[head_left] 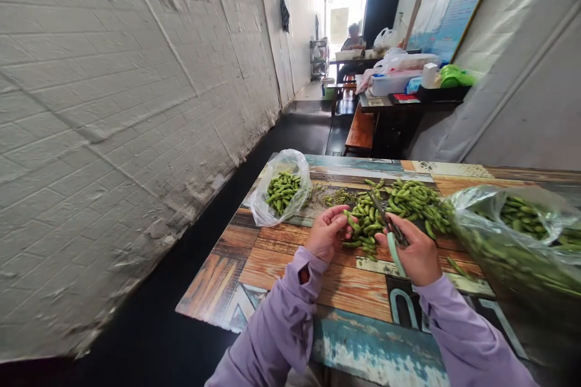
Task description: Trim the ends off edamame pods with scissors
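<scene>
My left hand pinches a green bean pod at the near edge of a loose pile of pods on the painted wooden table. My right hand is closed round the pale green handles of a pair of scissors. The blades point away from me over the pile. Both arms wear lilac sleeves.
A clear plastic bag with pods lies at the table's far left. A larger bag of pods fills the right side. A white brick wall runs along the left. Further tables with bags, a bench and a seated person stand down the corridor.
</scene>
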{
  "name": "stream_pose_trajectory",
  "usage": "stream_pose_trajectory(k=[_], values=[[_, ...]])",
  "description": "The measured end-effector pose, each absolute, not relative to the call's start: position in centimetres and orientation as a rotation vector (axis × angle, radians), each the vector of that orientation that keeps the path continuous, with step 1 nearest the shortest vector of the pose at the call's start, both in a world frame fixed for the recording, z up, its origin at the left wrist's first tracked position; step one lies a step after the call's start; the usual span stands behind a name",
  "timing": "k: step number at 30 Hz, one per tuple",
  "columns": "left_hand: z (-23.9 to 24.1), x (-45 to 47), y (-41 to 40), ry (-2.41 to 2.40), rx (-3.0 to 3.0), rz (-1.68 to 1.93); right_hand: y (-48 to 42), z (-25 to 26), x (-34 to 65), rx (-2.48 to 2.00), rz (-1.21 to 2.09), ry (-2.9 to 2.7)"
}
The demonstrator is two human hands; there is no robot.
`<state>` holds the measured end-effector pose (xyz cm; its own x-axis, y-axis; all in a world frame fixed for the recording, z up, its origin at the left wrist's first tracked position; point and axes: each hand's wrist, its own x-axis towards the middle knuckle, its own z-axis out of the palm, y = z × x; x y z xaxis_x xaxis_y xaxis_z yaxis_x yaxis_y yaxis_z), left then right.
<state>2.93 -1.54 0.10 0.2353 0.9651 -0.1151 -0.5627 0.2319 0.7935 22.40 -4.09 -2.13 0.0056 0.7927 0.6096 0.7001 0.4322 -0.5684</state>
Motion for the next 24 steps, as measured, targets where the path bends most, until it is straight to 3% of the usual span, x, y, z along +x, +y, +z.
stream_pose_trajectory(k=[13,24], values=[[0.17,3.23,-1.79,0.709,0.898,1.162,-4.13,-2.40,22.00,-1.239,0.109,-1.875],[-0.19,3.24,-1.55,0.808,1.021,1.173,-3.89,-2.92,22.02,-1.212,0.375,-2.008]])
